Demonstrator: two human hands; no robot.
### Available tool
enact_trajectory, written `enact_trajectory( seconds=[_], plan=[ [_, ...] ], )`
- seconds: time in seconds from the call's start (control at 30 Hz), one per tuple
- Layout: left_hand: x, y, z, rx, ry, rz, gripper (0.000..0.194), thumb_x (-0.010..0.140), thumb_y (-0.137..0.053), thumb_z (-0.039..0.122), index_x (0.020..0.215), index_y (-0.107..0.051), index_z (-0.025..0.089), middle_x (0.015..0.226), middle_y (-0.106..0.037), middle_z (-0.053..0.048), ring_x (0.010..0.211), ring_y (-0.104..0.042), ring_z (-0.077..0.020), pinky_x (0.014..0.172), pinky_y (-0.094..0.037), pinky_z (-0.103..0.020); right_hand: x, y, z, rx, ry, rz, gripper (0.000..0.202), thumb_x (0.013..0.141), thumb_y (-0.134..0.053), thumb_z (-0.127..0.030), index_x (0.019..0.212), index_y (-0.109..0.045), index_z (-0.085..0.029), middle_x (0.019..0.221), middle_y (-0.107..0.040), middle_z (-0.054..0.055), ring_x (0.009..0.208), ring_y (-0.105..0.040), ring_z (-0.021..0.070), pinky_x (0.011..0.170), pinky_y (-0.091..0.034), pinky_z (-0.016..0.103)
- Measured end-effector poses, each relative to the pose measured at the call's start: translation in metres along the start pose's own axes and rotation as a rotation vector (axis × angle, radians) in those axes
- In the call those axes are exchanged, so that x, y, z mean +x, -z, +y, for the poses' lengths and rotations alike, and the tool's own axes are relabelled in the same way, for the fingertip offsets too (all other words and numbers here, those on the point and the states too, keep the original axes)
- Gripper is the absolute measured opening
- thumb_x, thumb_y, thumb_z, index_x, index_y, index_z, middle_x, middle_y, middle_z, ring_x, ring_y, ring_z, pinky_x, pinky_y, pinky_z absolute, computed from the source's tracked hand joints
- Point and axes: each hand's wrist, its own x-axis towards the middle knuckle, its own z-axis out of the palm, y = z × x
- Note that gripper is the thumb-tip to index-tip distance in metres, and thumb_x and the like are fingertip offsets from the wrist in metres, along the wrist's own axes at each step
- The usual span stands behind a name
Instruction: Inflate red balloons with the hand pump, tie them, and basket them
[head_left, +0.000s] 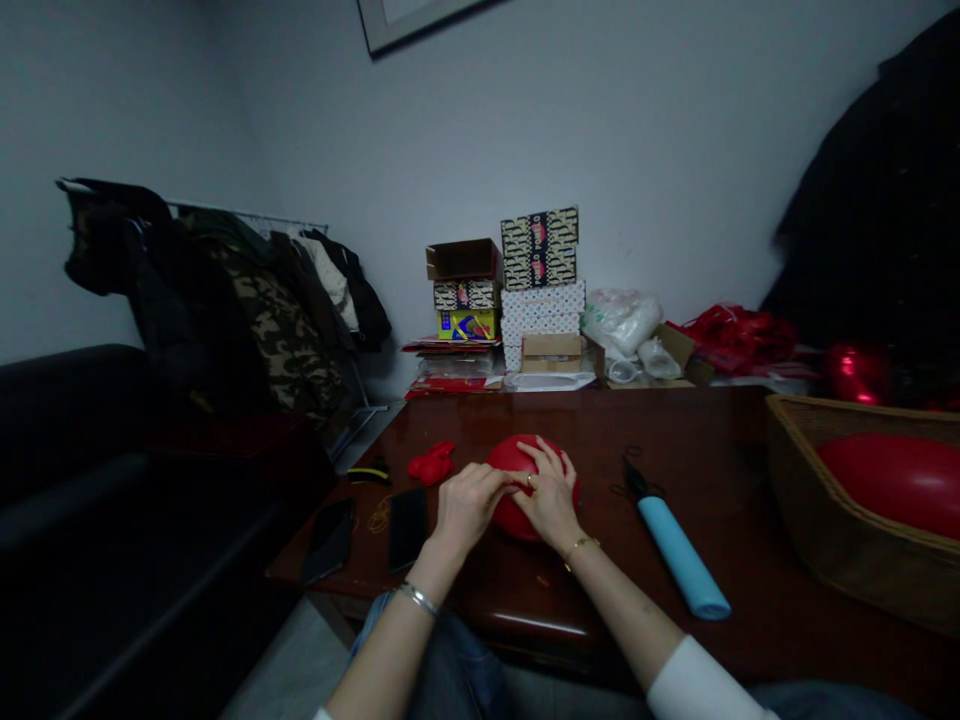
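Observation:
A round, inflated red balloon [513, 515] rests at the middle of the dark red table, in front of me. My left hand [472, 497] is closed, its fingertips pinched together at the near side of the balloon, where the neck seems to be. My right hand [551, 494] lies over the balloon's right side with fingers curved on it, thumb and forefinger meeting the left fingertips. What sits between the fingertips is hidden. To the right lies a light blue hand pump [684, 560] with a black nozzle. A small red bundle [431, 464] lies to the left.
Two dark phones [407, 530], thin yellow string [381, 514] and a black-and-yellow tool [368, 473] lie at left. A wicker basket [806, 500] holding a red balloon [896, 480] stands at right. Stacked boxes [541, 320] and plastic bags [622, 318] line the back.

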Motion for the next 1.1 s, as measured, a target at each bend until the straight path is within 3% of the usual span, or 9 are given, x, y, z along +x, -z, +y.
enact_trajectory(
  seconds=[0.13,0.3,0.57,1.1],
  plan=[
    [0.004,0.011,-0.002,-0.148,0.014,0.017,0.018,0.084,-0.056,0.035,0.088,-0.066,0.021,0.084,-0.066,-0.004,0.083,-0.057,-0.0168,0.076,-0.044,-0.029,-0.002,-0.001,0.0,0.038,0.049,-0.011,0.016,0.074,-0.061,-0.022,0.079,-0.071,-0.033,0.125,-0.057,-0.004,0.13,-0.031,0.0234,0.105,-0.013,0.051],
    [0.012,0.019,-0.011,-0.248,0.064,0.075,0.015,0.085,-0.054,0.028,0.092,-0.066,0.022,0.095,-0.067,-0.005,0.098,-0.055,-0.0187,0.089,-0.044,-0.037,-0.004,-0.001,-0.001,0.058,0.086,-0.031,0.019,0.076,-0.06,-0.023,0.084,-0.07,-0.037,0.124,-0.058,-0.007,0.13,-0.029,0.0235,0.105,-0.012,0.052],
    [0.013,0.007,-0.022,-0.328,-0.057,-0.076,0.015,0.084,-0.056,0.028,0.094,-0.067,0.025,0.107,-0.066,-0.003,0.112,-0.049,-0.0193,0.094,-0.044,-0.039,-0.007,-0.003,0.001,0.057,0.09,-0.059,0.013,0.075,-0.06,-0.024,0.072,-0.07,-0.032,0.124,-0.058,-0.007,0.131,-0.027,0.0243,0.105,-0.011,0.052],
    [0.018,0.021,-0.024,-0.19,-0.347,-0.228,0.019,0.084,-0.057,0.029,0.099,-0.067,0.029,0.11,-0.065,-0.003,0.114,-0.047,-0.019,0.095,-0.042,-0.038,-0.006,0.009,-0.003,0.11,0.079,-0.165,0.017,0.076,-0.058,-0.025,0.075,-0.071,-0.036,0.128,-0.055,-0.009,0.135,-0.019,0.0243,0.105,-0.011,0.054]
  ],
)
